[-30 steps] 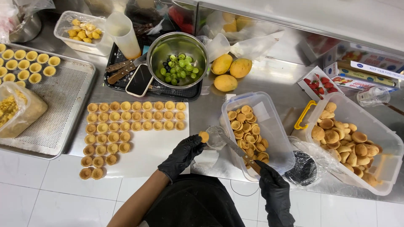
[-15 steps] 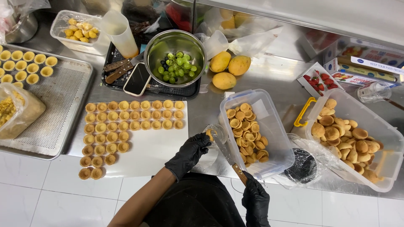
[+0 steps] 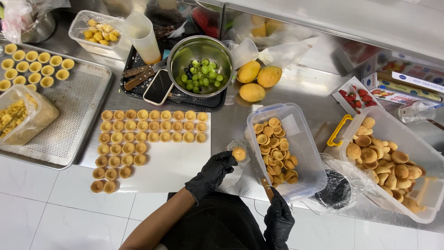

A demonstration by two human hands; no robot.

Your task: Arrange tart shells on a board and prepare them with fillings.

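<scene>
- Clearly the step in hand is the handling of single pastry shells: one small tart shell (image 3: 239, 153) sits pinched at the fingertips of the left hand (image 3: 213, 172), lifted just above the bench (image 3: 296, 88), with a bit of clear wrapping around it.
- Left grip: black-gloved fingers pressed together on the small tart shell, palm turned down, forearm running up from the lower left across the body.
- Right hand (image 3: 279, 221): gloved too, low and close to the body, its grip closed around the wooden handle of a knife (image 3: 260, 173) whose blade points up and away toward the shell.
- Just right of the left grip stands the clear tub (image 3: 259, 121), tilted toward the person and full of the same shells.
- Left of the grip lies the white board (image 3: 175, 162), where finished shells (image 3: 143, 132) stand in neat rows; the bare part nearest the grip looks like the natural place for the held one.
- Judging from this, the next move calls for a steady, light pinch, since thin pastry would crumble under pressure, and care with the blade so near the fingers.
- Farther right, a larger bin (image 3: 418, 153) holds rounder pastries.
- Beyond the board, away from the grip, a steel bowl of green grapes (image 3: 200, 74) and three mangoes (image 3: 256, 79) rest on the bench.
</scene>
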